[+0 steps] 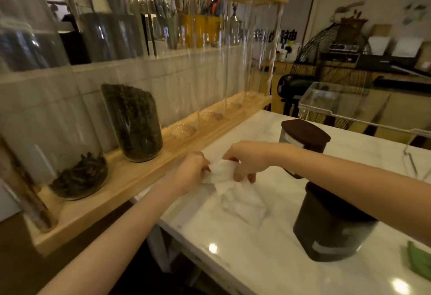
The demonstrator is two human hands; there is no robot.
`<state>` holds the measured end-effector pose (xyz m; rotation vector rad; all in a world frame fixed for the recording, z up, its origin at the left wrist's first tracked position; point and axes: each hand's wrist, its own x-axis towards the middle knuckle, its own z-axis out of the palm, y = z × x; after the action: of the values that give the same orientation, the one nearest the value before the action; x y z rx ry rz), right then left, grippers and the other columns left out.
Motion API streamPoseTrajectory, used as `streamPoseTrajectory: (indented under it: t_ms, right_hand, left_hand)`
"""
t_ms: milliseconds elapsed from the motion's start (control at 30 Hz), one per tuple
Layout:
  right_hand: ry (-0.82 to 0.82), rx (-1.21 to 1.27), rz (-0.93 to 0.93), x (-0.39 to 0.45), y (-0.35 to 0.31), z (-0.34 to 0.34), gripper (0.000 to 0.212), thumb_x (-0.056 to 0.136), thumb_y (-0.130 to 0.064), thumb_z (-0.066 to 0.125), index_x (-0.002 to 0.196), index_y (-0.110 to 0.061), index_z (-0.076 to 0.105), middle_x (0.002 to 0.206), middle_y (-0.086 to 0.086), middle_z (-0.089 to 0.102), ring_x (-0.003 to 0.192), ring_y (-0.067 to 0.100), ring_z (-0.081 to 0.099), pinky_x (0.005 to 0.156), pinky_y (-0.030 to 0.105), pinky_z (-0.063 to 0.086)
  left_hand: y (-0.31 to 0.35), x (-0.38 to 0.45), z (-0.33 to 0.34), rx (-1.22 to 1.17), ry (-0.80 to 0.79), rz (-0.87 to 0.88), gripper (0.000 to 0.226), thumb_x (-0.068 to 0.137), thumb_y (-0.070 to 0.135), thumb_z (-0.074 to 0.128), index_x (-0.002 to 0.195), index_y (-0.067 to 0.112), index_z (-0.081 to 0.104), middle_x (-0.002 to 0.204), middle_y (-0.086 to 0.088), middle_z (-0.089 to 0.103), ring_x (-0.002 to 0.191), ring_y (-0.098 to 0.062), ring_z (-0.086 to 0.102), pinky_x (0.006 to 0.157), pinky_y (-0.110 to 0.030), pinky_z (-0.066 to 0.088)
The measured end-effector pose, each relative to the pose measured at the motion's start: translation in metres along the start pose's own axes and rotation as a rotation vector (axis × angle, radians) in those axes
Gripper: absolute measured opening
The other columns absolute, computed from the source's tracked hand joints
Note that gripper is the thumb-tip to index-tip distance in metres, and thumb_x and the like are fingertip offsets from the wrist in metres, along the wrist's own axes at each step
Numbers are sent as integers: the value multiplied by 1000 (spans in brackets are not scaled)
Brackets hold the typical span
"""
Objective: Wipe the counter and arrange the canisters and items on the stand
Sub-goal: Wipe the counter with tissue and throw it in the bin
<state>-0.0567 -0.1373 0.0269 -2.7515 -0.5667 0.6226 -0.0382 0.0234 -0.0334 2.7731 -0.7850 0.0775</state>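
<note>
Both hands hold a crumpled white paper towel (224, 173) just above the white marble counter (245, 248), near its far left edge. My left hand (189, 173) grips its left end and my right hand (247, 161) pinches its right end. Two dark-lidded canisters stand on the counter under my right arm: one near (326, 234), one farther back (303, 138). The long wooden stand (130, 178) runs along the left, holding tall glass cylinders; one (133, 122) is full of dark leaves, another (79, 173) has a small amount at the bottom.
Several empty clear cylinders (210, 84) stand farther along the stand. A clear acrylic box (338, 101) sits at the counter's far end. A green item (419, 262) lies at the right edge. A fan and shelves stand in the background.
</note>
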Motion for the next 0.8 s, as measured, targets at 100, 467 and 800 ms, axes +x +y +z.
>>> streamPoseTrajectory:
  t_ms: [100,467,800]
  right_hand:
    - [149,125,-53,-16,1,-8,26,80,-3,61,106,-7,63,104,13,66,72,25,68,60,29,60]
    - [777,724,-191,-122,-8,-18,31,82,4,56,90,-25,65,87,-9,68,74,2,69,61,17,57]
    - [976,809,18,-269,-6,35,29,82,5,56,77,-21,68,70,-13,71,65,3,69,54,17,56]
  left_hand:
    - [7,0,-17,-66,133,16,26,74,-5,46,84,-4,70,89,-23,69,82,-35,63,58,-18,28]
    - [66,-24,-78,-165,267,147,11,80,9,60,84,11,70,78,-2,62,69,-17,53,62,-34,46]
    - [188,-94,-75,-241,171,365,21,83,18,58,101,18,69,96,-2,70,79,-13,58,63,-18,42]
